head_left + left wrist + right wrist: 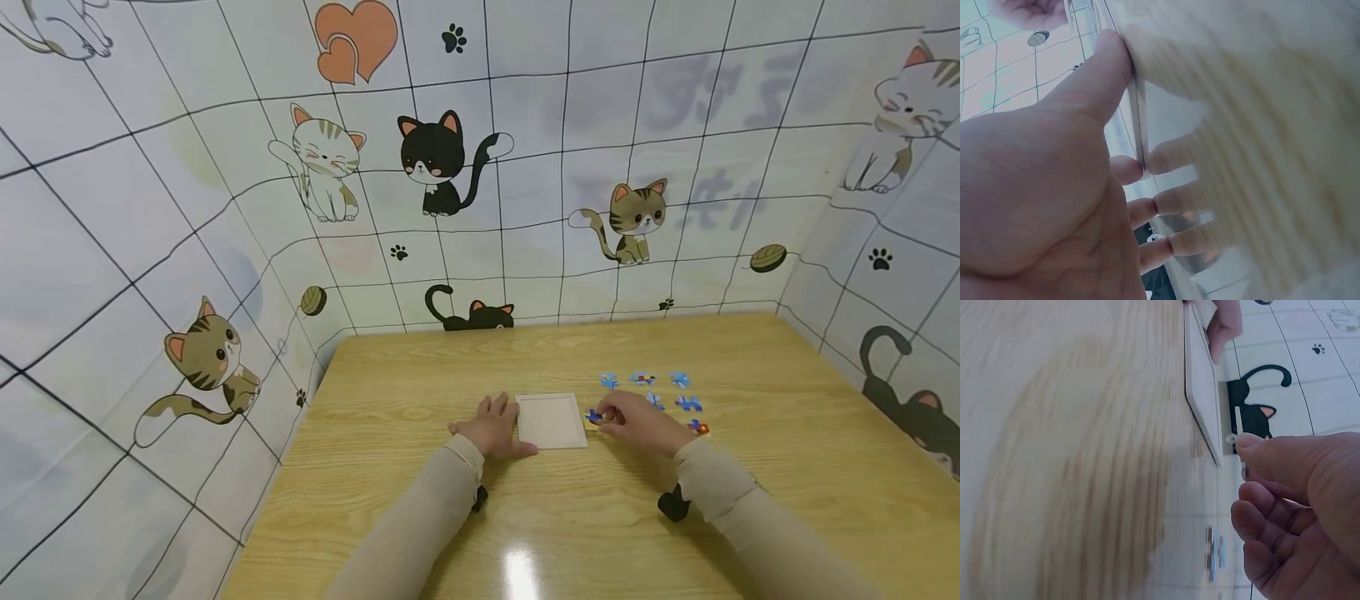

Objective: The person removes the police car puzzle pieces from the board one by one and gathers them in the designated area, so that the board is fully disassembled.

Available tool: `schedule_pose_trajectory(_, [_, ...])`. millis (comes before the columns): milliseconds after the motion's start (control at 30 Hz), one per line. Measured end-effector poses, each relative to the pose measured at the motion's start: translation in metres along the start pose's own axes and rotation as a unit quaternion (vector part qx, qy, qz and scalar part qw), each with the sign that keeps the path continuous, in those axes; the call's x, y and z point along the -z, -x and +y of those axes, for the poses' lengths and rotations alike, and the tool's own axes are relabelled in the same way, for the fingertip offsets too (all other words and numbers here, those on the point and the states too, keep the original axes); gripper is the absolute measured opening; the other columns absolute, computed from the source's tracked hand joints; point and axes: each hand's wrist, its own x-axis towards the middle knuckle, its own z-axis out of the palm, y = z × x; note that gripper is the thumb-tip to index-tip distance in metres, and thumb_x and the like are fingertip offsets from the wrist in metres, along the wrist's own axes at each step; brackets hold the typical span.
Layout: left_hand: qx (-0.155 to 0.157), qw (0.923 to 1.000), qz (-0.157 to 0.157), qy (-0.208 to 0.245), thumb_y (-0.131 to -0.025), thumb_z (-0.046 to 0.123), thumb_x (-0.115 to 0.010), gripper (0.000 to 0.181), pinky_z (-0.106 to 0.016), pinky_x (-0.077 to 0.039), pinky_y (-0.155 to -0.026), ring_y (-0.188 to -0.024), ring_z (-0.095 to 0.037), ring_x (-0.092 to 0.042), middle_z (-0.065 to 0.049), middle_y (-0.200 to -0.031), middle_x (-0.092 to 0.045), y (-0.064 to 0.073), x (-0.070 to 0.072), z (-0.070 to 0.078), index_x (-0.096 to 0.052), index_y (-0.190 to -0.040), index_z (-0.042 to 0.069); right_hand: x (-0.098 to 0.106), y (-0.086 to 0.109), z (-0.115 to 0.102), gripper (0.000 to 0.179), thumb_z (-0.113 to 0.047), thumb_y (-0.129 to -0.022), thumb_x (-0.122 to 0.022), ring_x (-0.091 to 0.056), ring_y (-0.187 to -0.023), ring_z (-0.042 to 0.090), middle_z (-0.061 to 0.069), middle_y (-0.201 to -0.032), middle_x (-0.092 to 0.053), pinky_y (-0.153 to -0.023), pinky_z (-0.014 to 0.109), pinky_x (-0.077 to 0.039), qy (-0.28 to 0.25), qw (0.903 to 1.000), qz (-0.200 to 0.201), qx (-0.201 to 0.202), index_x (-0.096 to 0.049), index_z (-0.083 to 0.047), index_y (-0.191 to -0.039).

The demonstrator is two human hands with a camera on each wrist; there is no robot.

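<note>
A square, pale, shallow puzzle frame lies flat on the table; in the right wrist view its thin side shows. My left hand rests at its left edge with the fingers spread and the thumb along the near edge; the left wrist view shows those fingers straight. My right hand, just right of the frame, pinches a blue and yellow jigsaw piece between thumb and fingers. From the right wrist that piece appears edge-on, and its picture side is hidden.
Several loose jigsaw pieces lie beyond and beside my right hand, among them a light blue piece and a red and yellow piece. The wooden table ends at a cat-patterned cloth wall, with cloth also on both sides.
</note>
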Motion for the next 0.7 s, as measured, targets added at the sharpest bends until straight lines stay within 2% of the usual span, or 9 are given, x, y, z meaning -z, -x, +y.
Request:
schedule_pose_trajectory(200, [0.000, 1.0000, 0.001, -0.001, -0.087, 0.071, -0.063, 0.089, -0.081, -0.036, -0.092, -0.154, -0.027, -0.017, 0.001, -0.168, -0.019, -0.001, 0.001, 0.000, -0.035, -0.157, 0.024, 0.010, 0.013, 0.018, 0.018, -0.011, -0.094, -0.073, -0.048, -0.076, 0.011, -0.003, -0.092, -0.058, -0.069, 0.030, -0.045, 0.024, 0.9997, -0.002, -0.010, -0.067, -0.002, -0.109])
schedule_pose_trajectory(467, [-0.001, 1.0000, -0.002, -0.002, -0.088, 0.071, -0.062, 0.089, -0.080, -0.036, -0.094, -0.154, -0.025, -0.017, 0.002, -0.169, -0.017, 0.000, 0.001, 0.001, -0.033, -0.159, 0.025, 0.013, 0.017, 0.027, 0.020, -0.007, -0.092, -0.075, -0.049, -0.081, 0.015, 0.001, -0.093, -0.059, -0.071, 0.035, -0.045, 0.035, 0.9989, -0.004, -0.032, -0.067, -0.001, -0.109])
schedule_pose_trajectory(633, [0.001, 1.0000, -0.005, -0.004, -0.089, 0.070, -0.061, 0.088, -0.079, -0.036, -0.095, -0.154, -0.024, -0.016, 0.003, -0.169, -0.017, 0.000, 0.000, 0.001, -0.032, -0.159, 0.025, 0.013, 0.016, 0.030, 0.012, -0.004, -0.091, -0.074, -0.043, -0.076, 0.015, 0.000, -0.084, -0.052, -0.066, 0.033, -0.038, 0.049, 0.9985, -0.007, -0.021, -0.066, -0.004, -0.099])
schedule_pose_trajectory(700, [0.000, 1.0000, -0.004, -0.004, -0.089, 0.070, -0.061, 0.088, -0.079, -0.036, -0.095, -0.154, -0.024, -0.017, 0.003, -0.169, -0.017, 0.000, 0.000, 0.001, -0.032, -0.159, 0.025, 0.013, 0.017, 0.031, 0.012, -0.004, -0.091, -0.074, -0.045, -0.076, 0.014, 0.000, -0.085, -0.054, -0.066, 0.033, -0.039, 0.060, 0.9980, -0.006, -0.018, -0.066, -0.003, -0.100])
